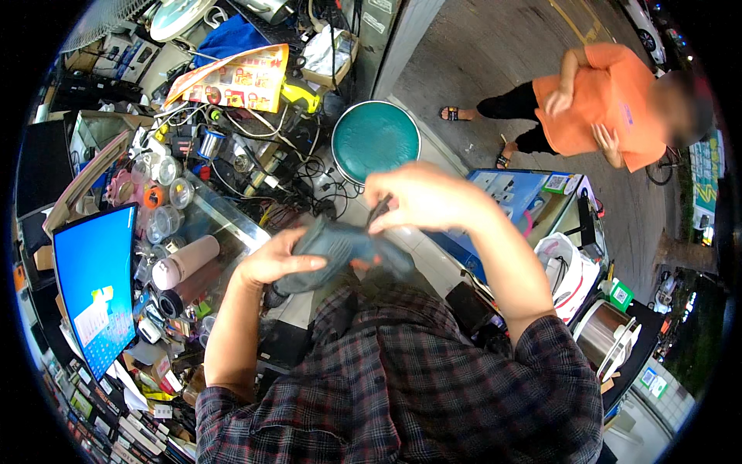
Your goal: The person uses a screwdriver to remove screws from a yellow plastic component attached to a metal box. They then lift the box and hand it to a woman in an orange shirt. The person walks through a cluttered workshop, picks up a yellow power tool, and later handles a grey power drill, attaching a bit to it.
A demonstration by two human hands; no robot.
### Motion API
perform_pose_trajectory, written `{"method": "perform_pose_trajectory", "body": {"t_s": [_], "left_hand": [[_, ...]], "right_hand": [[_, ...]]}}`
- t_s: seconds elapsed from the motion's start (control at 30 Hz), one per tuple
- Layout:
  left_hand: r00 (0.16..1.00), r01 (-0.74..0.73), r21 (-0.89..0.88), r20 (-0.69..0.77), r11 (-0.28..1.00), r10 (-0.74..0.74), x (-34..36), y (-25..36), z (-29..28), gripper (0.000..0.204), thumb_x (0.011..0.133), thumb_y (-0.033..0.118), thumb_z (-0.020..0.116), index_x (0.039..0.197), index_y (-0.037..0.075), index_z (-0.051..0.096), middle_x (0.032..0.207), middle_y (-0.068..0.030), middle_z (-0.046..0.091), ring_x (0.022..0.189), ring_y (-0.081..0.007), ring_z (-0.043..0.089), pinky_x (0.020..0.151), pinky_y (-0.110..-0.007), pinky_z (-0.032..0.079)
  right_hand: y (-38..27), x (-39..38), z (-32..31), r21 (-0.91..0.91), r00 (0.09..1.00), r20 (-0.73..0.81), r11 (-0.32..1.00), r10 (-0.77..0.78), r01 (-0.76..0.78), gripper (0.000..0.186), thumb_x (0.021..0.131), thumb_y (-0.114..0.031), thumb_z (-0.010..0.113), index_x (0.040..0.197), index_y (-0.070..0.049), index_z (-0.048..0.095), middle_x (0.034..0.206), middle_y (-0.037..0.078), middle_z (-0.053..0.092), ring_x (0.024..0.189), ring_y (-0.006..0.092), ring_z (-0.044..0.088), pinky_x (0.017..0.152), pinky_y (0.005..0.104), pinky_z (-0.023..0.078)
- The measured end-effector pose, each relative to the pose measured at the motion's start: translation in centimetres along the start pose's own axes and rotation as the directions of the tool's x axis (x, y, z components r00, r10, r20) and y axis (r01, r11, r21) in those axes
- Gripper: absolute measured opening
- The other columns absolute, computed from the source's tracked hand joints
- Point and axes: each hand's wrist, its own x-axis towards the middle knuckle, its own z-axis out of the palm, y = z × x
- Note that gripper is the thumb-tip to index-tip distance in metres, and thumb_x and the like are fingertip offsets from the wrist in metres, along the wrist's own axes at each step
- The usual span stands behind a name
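My left hand [280, 258] grips a dark grey plastic object [335, 246] in front of my belly, its thumb on the near side. The object looks like a housing or tool body and is partly blurred, with some orange showing low on its right part. My right hand [402, 199] is above its right part, fingers bent and pinched on a small dark piece [379, 209] there; I cannot tell whether that piece is joined to the object.
A round teal stool [375, 135] stands ahead. To my left are a lit monitor [93, 286], a pink bottle [185, 262] and a cluttered glass counter [224, 216]. A person in orange [580, 108] stands outside at the upper right, beyond a blue-topped case [502, 197].
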Motion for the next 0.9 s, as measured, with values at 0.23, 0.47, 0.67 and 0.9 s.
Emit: {"method": "perform_pose_trajectory", "body": {"t_s": [0.23,0.47,0.67,0.9], "left_hand": [[0.956,-0.276,-0.714,-0.132,0.643,0.264,0.3,-3.0,1.5,0.103,0.08,0.058,0.079,0.151,-0.005,0.039,0.14,-0.0315,0.057,0.102,-0.0363,0.071,0.085,-0.048,0.062],[0.916,-0.354,-0.633,-0.382,0.689,0.12,-0.8,-3.8,-2.7,0.088,0.093,0.065,0.06,0.147,-0.002,0.046,0.121,-0.0295,0.066,0.099,-0.0454,0.072,0.084,-0.049,0.063],[0.905,-0.414,-0.627,-0.362,0.66,0.224,-2.3,-1.8,-3.0,0.085,0.097,0.065,0.053,0.149,-0.002,0.045,0.121,-0.0315,0.066,0.098,-0.0453,0.071,0.083,-0.049,0.062],[0.861,-0.345,-0.572,-0.508,0.744,0.008,-1.7,-1.8,-2.5,0.069,0.101,0.054,0.056,0.141,-0.003,0.052,0.122,-0.025,0.069,0.1,-0.0378,0.073,0.087,-0.045,0.062]], "right_hand": [[9.0,0.0,14.6,0.466,0.91,-0.383,0.884,0.159,0.042,0.052,0.114,-0.044,0.038,0.122,-0.004,0.069,0.088,0.005,0.065,0.086,0.0163,0.062,0.085,0.0342,0.052],[7.4,-0.8,18.5,0.751,0.877,-0.336,0.659,0.344,0.029,0.04,0.114,-0.034,0.044,0.125,-0.002,0.065,0.084,0.004,0.064,0.085,0.0152,0.066,0.082,0.0307,0.053],[19.0,-3.9,22.5,0.387,0.875,-0.312,0.891,0.371,-0.239,0.041,0.11,-0.037,0.049,0.113,0.0,0.065,0.096,0.021,0.07,0.093,0.0384,0.068,0.089,0.0449,0.052],[9.2,-6.4,17.3,-0.086,0.962,-0.173,0.97,0.212,-0.229,0.053,0.11,-0.042,0.041,0.119,0.008,0.055,0.103,0.029,0.07,0.092,0.0461,0.069,0.085,0.0536,0.056]]}}
